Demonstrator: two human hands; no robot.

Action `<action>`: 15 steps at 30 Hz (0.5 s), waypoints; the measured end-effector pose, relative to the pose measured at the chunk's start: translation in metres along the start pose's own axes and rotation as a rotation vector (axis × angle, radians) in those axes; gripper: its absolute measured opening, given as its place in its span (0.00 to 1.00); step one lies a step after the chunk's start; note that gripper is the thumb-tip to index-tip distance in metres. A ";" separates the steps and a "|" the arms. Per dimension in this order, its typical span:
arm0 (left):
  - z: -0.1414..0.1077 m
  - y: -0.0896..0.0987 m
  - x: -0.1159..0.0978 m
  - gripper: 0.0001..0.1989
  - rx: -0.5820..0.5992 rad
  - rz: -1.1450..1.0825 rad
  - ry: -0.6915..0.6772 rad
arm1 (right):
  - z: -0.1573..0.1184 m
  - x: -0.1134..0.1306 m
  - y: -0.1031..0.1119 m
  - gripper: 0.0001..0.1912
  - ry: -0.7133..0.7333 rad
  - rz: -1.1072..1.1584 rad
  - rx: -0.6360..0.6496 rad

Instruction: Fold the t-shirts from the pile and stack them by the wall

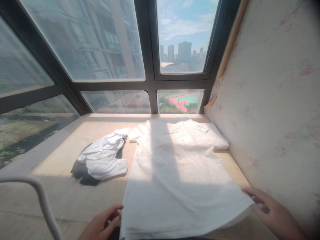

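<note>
A white T-shirt (195,180) lies spread out on the light wooden surface, collar toward the window and hem toward me. Small dark lettering shows on its chest. At the near left corner of the hem, my left hand (103,222) is closed with its fingertips on the shirt's edge. My right hand (273,211) pinches the opposite hem corner, which is lifted a little. To the left of the shirt rests a crumpled white garment (106,158) with dark parts beneath it. Another white cloth (221,138) shows by the shirt's right sleeve, partly covered.
Dark-framed windows (150,85) rise behind the wooden surface (62,160). A wall with faded floral paper (272,110) bounds the right side. At the lower left, a curved white tube (41,196) stands in the foreground. Sunlight and frame shadows fall across the cloth.
</note>
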State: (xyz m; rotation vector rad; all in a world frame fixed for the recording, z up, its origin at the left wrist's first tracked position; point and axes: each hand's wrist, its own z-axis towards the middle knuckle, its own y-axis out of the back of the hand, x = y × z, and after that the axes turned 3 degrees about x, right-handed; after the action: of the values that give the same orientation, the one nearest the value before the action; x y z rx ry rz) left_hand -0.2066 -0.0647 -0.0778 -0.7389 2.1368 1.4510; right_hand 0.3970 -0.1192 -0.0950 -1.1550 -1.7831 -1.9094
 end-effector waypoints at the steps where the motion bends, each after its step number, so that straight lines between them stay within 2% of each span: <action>1: 0.009 0.003 -0.007 0.22 -0.086 0.085 -0.010 | 0.002 -0.004 -0.001 0.22 0.010 -0.003 0.039; 3: 0.031 0.008 -0.019 0.23 -0.323 0.311 -0.033 | 0.007 -0.014 -0.007 0.21 0.050 -0.040 0.063; 5: 0.055 0.008 -0.027 0.24 -0.549 0.553 -0.067 | 0.015 -0.021 -0.017 0.20 0.130 -0.105 0.009; 7: 0.077 0.005 -0.029 0.24 -0.672 0.731 -0.095 | 0.022 -0.024 -0.032 0.20 0.251 -0.190 -0.056; 11: 0.113 -0.002 -0.024 0.23 -0.640 0.855 -0.085 | 0.027 -0.009 -0.072 0.21 0.517 -0.351 -0.092; 15: 0.142 0.001 -0.009 0.23 -0.655 0.884 -0.069 | 0.026 0.028 -0.112 0.21 0.643 -0.399 -0.065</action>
State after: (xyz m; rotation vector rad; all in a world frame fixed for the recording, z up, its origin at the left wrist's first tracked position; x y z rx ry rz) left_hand -0.1903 0.0700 -0.1204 0.1469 2.0014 2.6389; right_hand 0.3120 -0.0641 -0.1567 -0.1362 -1.6532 -2.2197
